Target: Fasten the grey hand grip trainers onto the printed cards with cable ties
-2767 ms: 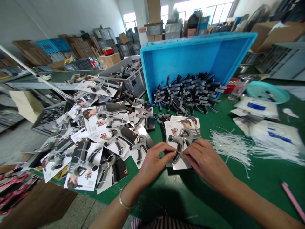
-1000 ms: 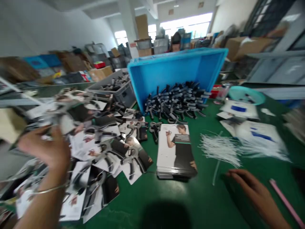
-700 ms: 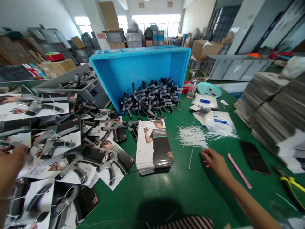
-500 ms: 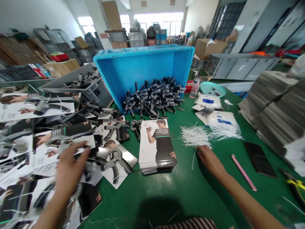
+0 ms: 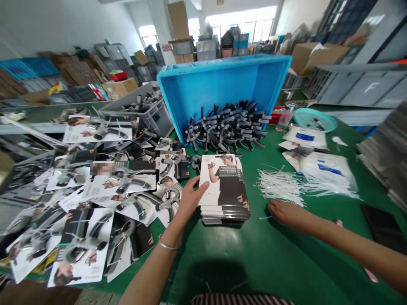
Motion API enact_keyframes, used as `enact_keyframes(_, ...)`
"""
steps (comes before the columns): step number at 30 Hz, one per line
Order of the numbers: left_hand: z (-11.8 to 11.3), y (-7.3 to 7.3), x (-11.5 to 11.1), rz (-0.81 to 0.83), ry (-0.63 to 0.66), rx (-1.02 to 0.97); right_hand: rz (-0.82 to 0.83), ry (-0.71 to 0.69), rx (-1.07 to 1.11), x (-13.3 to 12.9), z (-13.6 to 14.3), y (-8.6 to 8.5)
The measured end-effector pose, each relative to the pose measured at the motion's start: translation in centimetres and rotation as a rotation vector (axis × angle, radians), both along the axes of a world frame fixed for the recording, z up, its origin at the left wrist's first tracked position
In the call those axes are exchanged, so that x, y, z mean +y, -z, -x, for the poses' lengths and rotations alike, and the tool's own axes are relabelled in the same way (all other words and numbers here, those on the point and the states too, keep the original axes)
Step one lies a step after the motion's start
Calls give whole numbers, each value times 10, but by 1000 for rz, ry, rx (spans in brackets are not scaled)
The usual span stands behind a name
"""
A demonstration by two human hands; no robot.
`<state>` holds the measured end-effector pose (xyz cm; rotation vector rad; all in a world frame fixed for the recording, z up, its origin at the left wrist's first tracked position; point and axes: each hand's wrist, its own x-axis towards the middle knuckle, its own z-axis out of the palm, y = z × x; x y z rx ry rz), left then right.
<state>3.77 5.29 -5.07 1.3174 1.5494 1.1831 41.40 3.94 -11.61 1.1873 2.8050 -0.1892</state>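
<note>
My left hand point(image 5: 191, 195) is at the left edge of the stack of printed cards point(image 5: 225, 215), its thumb on the face of the top card point(image 5: 219, 180) and its fingers at the edge. That card sits slightly left of those beneath. My right hand point(image 5: 284, 213) is closed low over the table, with the end of a white cable tie point(image 5: 264, 218) showing beside its fingertips. Just beyond it lies a pile of white cable ties point(image 5: 280, 184). Left of the stack, many hand grip strengtheners on cards point(image 5: 124, 178) overlap in a heap.
Behind the stack, a tilted blue crate point(image 5: 219, 84) holds loose hand grips point(image 5: 225, 127). Bags of cable ties point(image 5: 329, 169), a turquoise plate point(image 5: 330, 120) and a dark phone point(image 5: 384, 226) lie to the right. A grey bin point(image 5: 162, 116) stands behind the heap.
My left hand has moved right from the heap of carded hand grips to the card stack and taken the top card's edge. My right hand has drawn slightly back from the cable tie pile.
</note>
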Motion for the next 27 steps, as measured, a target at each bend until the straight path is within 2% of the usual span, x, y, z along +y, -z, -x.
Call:
enact_keyframes(4,10,-3,-24,80,-71,-249,-6,46,-21,-8,2,-1)
enact_keyframes(8,11,-6,-48,146,-92,-478,67,228,-50,-21,3,-9)
enact_keyframes(10,11,-6,-53,174,-97,-530,100,288,-54,-21,5,-10)
enact_keyframes(14,9,-4,-56,171,-82,-598,148,319,-21,-13,6,-9)
enact_keyframes(17,14,-3,-58,166,-78,-618,177,326,28,-8,-6,-20)
enact_keyframes(20,22,-3,-59,165,-65,-616,193,425,163,1,-25,-56)
enact_keyframes(22,24,-4,-56,156,-74,-618,212,618,495,11,-24,-92)
enact_keyframes(24,23,-4,-51,141,-89,-625,246,650,787,19,-2,-129)
enact_keyframes(26,19,-4,-45,125,-93,-630,332,572,1071,25,45,-158)
enact_keyframes(27,18,-4,-42,119,-96,-630,354,508,1208,27,76,-166)
